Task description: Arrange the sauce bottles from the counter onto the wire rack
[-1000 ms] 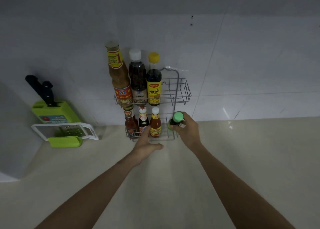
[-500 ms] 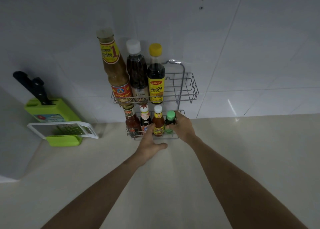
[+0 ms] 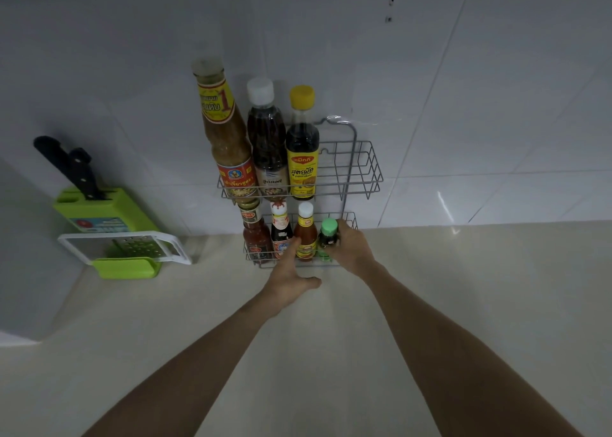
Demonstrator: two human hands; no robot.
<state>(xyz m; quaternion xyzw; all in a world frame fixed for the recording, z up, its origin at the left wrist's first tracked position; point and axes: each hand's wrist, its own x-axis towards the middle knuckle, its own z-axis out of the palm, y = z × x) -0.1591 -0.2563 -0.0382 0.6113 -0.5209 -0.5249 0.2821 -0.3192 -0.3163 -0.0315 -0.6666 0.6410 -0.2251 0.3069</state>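
Note:
A two-tier grey wire rack [image 3: 367, 168] hangs on the tiled wall above the counter. Its upper tier holds three tall bottles: a clear-capped chilli sauce [image 3: 227, 138], a white-capped dark sauce [image 3: 266, 138] and a yellow-capped dark sauce [image 3: 302, 145]. In the lower tier stand three small bottles [image 3: 281, 234]. My right hand [image 3: 351, 246] is shut on a small green-capped dark bottle [image 3: 328, 234] at that tier's right end. My left hand [image 3: 291, 279] has its fingers spread against the lower tier's front, touching the small bottles.
At the left stand a green knife block [image 3: 99, 209] with black handles and a white-framed grater over a green tray [image 3: 132, 252]. The beige counter [image 3: 463, 304] stretches right and towards me. The right half of the upper tier holds nothing.
My right hand has carried the green-capped bottle leftwards and down into the lower tier beside the white-capped small bottle. My left hand has stayed at the tier's front.

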